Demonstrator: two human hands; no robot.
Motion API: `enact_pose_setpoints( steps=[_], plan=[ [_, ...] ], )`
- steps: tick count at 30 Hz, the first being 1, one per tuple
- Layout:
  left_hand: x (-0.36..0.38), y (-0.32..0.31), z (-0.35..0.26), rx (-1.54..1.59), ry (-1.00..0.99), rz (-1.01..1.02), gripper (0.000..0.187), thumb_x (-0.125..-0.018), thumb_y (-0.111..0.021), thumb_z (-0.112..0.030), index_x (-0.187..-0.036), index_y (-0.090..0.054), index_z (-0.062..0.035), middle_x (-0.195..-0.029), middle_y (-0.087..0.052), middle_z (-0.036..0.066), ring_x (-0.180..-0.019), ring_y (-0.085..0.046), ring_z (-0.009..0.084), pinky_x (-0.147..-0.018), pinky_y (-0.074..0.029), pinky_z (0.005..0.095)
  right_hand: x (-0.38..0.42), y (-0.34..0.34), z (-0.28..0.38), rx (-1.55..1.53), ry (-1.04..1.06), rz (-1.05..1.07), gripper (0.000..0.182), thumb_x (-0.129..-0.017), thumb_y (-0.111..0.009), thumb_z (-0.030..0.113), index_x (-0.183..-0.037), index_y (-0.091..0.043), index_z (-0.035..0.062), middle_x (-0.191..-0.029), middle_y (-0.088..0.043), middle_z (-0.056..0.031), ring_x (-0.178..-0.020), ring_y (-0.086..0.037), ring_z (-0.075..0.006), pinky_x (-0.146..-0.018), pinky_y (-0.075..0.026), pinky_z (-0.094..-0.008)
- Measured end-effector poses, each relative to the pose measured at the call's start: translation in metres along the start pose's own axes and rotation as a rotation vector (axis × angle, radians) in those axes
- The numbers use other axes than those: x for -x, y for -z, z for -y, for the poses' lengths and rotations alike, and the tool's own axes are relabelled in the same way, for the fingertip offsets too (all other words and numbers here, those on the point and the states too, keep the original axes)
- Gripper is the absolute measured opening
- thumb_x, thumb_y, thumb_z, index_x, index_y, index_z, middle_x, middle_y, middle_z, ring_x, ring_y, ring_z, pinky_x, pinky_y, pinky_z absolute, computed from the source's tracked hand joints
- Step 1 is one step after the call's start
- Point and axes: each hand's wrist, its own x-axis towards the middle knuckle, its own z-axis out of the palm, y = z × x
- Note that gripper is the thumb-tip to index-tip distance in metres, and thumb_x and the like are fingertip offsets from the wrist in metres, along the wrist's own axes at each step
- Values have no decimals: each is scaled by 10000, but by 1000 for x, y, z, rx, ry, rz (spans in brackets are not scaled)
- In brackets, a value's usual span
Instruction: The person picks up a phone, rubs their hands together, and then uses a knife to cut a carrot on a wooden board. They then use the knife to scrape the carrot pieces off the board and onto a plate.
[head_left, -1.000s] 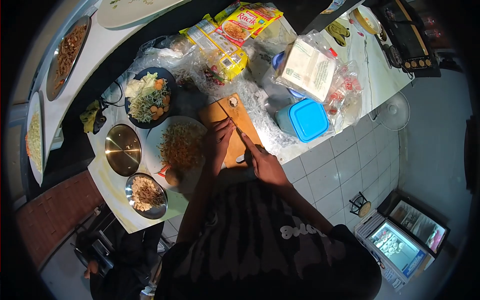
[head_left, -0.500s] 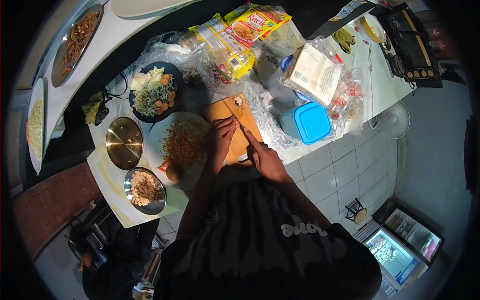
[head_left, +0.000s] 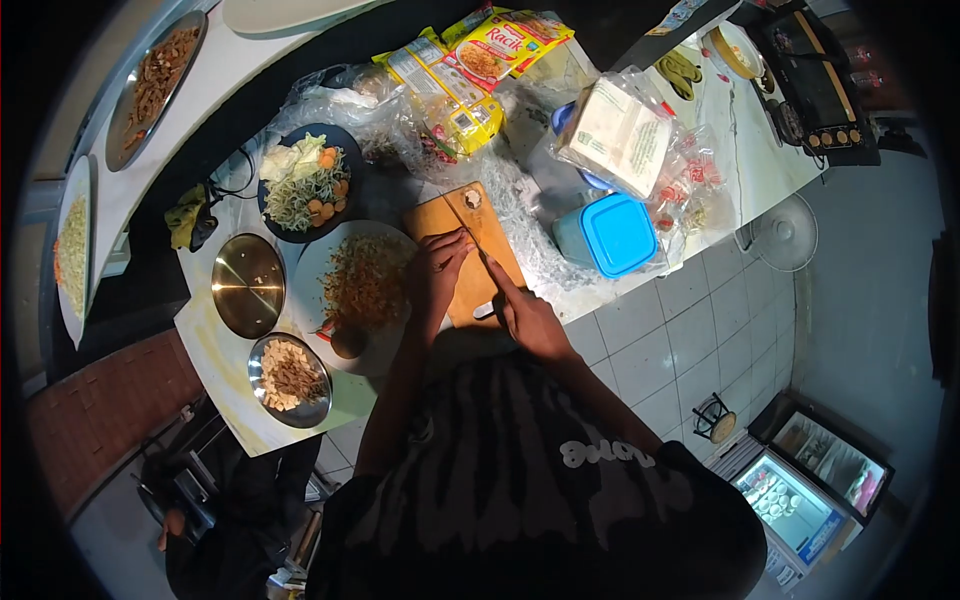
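Note:
A wooden cutting board (head_left: pixel 470 292) lies at the counter's front edge under both hands. My right hand (head_left: pixel 530 318) is closed around a knife (head_left: pixel 463 221), index finger stretched along its back, the blade slanting up and left across the board. Beside the blade, my left hand (head_left: pixel 437 268) has its fingers bent and pressed together; I cannot tell what small piece they hold. A small pale lump (head_left: pixel 472 198) rests near the board's far end. Next to my left forearm is a white plate (head_left: pixel 312 265) heaped with chopped orange-brown food (head_left: pixel 362 280).
Left of the board stand a dark plate of vegetables (head_left: pixel 305 190), a shiny metal plate (head_left: pixel 248 285) and a bowl of cut pieces (head_left: pixel 290 375). Yellow packets (head_left: pixel 490 60) and plastic wrap lie behind. A blue-lidded container (head_left: pixel 618 235) stands right. Another person (head_left: pixel 240 500) is at lower left.
The view has shifted slightly, so the counter items appear moved a few pixels. Both hands and the knife keep nearly the same position on the board.

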Motion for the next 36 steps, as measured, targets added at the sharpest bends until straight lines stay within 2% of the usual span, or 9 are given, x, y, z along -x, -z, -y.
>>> enact_pose_setpoints(
  steps=[7, 12, 15, 20, 22, 26, 28, 31, 36],
  plan=[
    [1, 0, 3, -36, -64, -8, 192, -840, -793, -102, -1016, -770, -26, -1040, -755, 79, -991, -701, 201, -854, -555, 302, -4, 1, 3, -5, -40, 22, 699, -964, -461, 73, -1605, -228, 228, -847, -626, -253, -792, -637, -440, -741, -477, -519],
    [-2, 2, -6, 249, 354, -8, 245, -874, -784, -99, -1104, -742, -24, -1060, -746, 101, -976, -710, 167, -852, -550, 288, 29, 2, -10, 24, -74, 39, 725, -950, -465, 64, -1606, -220, 253, -837, -628, -250, -773, -642, -437, -730, -482, -517],
    [-9, 1, -1, 418, 344, -120, 268, -901, -757, -94, -1158, -718, -28, -1062, -737, 116, -998, -698, 166, -858, -548, 290, 31, 6, -15, 73, -94, 38, 745, -936, -484, 73, -1604, -222, 273, -843, -626, -266, -785, -641, -446, -733, -492, -533],
    [-22, 1, 11, 295, 132, -226, 187, -909, -727, -85, -1086, -718, -25, -999, -722, 121, -927, -691, 215, -832, -548, 340, 34, 15, -31, 99, -44, 80, 724, -935, -496, 85, -1593, -261, 275, -891, -634, -279, -815, -635, -463, -737, -493, -548],
    [-22, 2, 22, 255, 76, -249, 159, -901, -728, -88, -1045, -718, -21, -988, -715, 121, -896, -685, 228, -818, -547, 358, 39, 16, -35, 42, 126, -14, 684, -965, -458, 63, -1599, -266, 233, -767, -600, -238, -737, -619, -429, -736, -488, -484],
    [-22, 15, 12, 127, 3, -153, 109, -865, -712, -54, -966, -697, -14, -953, -699, 129, -849, -675, 259, -781, -541, 383, 52, 20, -32, -18, 125, -91, 608, -1012, -446, 99, -1591, -299, 214, -765, -586, -247, -730, -600, -433, -741, -489, -452],
    [-20, 17, 5, 52, -6, -129, 97, -858, -702, -41, -950, -692, -12, -948, -698, 135, -850, -676, 264, -767, -543, 376, 57, 27, -26, -75, 82, -96, 557, -1042, -433, 140, -1580, -309, 217, -985, -650, -279, -855, -620, -483, -798, -490, -520],
    [-20, 15, -1, 81, 57, -149, 133, -842, -703, -39, -973, -690, -21, -922, -690, 141, -849, -677, 288, -730, -548, 370, 61, 33, -24, -113, 37, -111, 558, -1041, -441, 127, -1578, -317, 210, -1004, -653, -288, -862, -615, -492, -812, -489, -516],
    [-26, 9, 9, -9, -90, -222, 311, -804, -744, -70, -1108, -689, -42, -906, -651, 135, -790, -660, 273, -686, -540, 360, 68, 42, -23, -107, 34, -110, 545, -1043, -450, 125, -1570, -339, 209, -1093, -658, -308, -964, -618, -508, -843, -489, -504]
  ],
)
